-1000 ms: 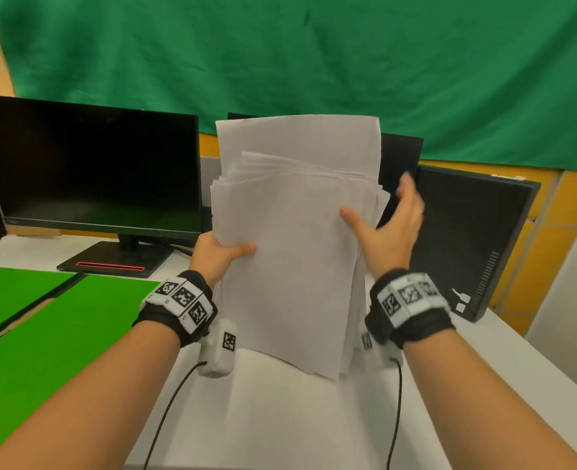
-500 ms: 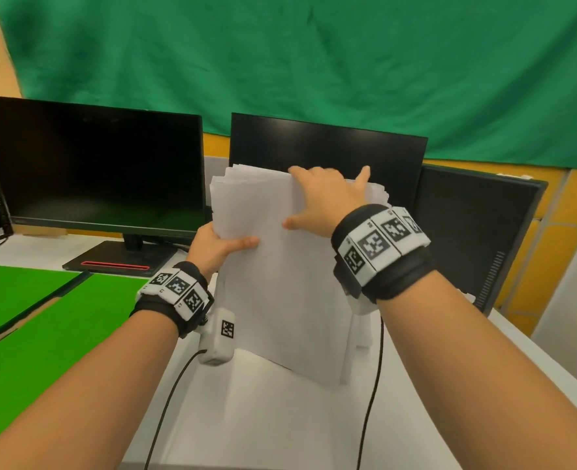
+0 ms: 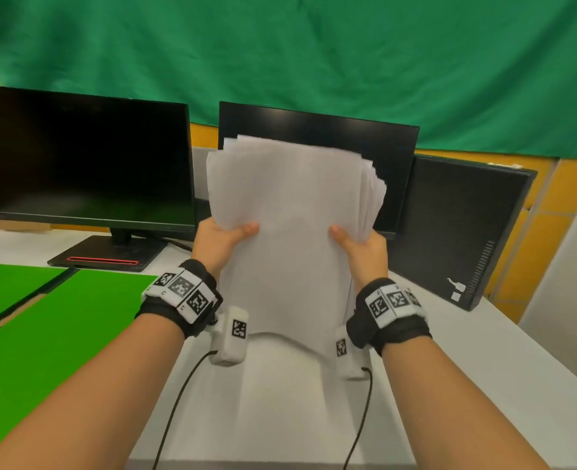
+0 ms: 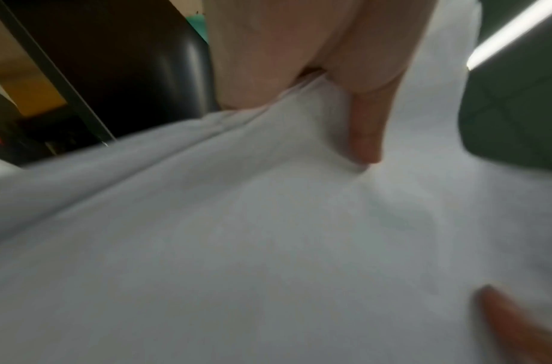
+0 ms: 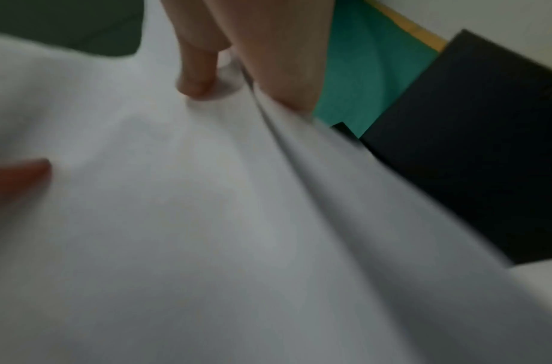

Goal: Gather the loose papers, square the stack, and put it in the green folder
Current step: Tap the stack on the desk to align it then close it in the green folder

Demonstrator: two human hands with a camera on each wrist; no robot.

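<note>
1. Above the near middle of the desk (image 3: 483, 385), I have my left hand (image 3: 217, 244) pinching the left edge of the paper stack (image 3: 290, 232), thumb (image 3: 246, 228) on the front face, and my right hand (image 3: 365, 249) gripping the right edge the same way.
2. Both grips sit at mid-height, so the sheets fan out at the top right and the bottom edge sags; I judge loose sheets could slip down or buckle if I tap too hard.
3. Stack stands upright, long axis vertical, face toward me, bottom edge at the desk.
4. Green folder (image 3: 59, 334) lies open at the left edge, well apart.
</note>
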